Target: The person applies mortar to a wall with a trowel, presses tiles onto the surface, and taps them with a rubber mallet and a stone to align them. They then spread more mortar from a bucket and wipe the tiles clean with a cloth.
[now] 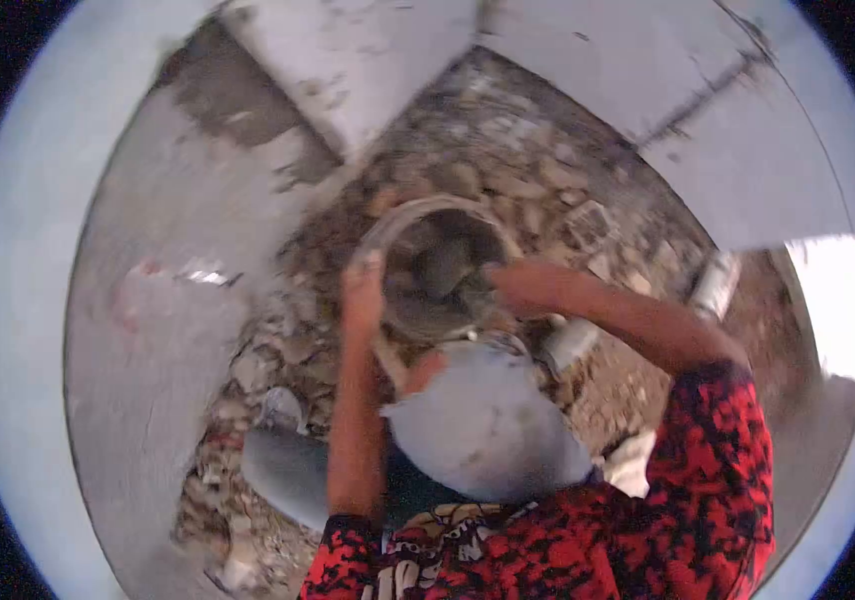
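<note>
A round bucket with a pale rim stands amid the rubble in front of my knees, holding dark grey wet mortar. My left hand grips its rim on the left side. On the opposite side, my right hand is closed at the handle of a trowel. The trowel's grey blade is down inside the bucket, against the mortar. Motion blur softens both hands, and the trowel handle is mostly hidden by my right fingers.
Broken stones and rubble cover the floor. A grey plastered wall rises on the left, and pale walls meet at a corner ahead. A short grey-white cylinder lies right of my knee, and a white pipe is farther right.
</note>
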### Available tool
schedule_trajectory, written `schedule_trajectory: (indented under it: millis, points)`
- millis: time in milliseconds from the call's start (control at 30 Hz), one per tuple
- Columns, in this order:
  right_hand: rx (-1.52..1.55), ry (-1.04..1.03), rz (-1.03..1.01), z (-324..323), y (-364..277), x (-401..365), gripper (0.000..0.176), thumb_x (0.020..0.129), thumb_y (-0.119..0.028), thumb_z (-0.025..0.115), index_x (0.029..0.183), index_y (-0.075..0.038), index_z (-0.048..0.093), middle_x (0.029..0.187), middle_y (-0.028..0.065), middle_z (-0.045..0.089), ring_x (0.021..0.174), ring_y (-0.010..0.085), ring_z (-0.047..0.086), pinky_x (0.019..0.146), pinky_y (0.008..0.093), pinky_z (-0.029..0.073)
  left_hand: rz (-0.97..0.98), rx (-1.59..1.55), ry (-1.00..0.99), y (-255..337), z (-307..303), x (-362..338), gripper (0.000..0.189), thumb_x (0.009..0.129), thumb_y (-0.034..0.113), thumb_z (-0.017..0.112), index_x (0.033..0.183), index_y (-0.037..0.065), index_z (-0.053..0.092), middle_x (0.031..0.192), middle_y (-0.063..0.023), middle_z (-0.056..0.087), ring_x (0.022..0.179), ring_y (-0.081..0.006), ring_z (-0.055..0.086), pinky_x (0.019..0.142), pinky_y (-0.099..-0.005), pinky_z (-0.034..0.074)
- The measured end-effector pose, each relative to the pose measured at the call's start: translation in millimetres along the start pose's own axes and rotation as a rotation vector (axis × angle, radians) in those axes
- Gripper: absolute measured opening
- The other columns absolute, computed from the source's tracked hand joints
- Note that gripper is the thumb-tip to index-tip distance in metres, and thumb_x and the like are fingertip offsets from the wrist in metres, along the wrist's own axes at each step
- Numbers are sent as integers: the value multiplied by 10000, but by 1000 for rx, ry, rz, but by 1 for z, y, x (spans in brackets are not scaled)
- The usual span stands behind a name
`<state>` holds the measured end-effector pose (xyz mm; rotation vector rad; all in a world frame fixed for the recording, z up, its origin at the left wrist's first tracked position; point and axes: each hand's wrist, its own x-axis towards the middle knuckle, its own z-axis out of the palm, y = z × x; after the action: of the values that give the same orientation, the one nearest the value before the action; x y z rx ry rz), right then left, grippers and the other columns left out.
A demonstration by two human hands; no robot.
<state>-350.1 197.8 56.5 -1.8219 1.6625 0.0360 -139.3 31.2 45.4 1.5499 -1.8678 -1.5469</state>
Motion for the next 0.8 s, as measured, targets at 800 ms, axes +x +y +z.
schedule_trajectory:
  millis: [800]
  points:
    - [-247, 164, 407, 22, -6, -10, 410, 819, -165, 447, 1178, 33, 429, 773, 218, 591, 769, 316, 608, 657, 531, 441, 262, 95, -95, 41, 47, 23, 558, 881, 436, 441, 1226, -2, 463, 1169, -237, 514, 1100, -376, 478, 918, -422, 370]
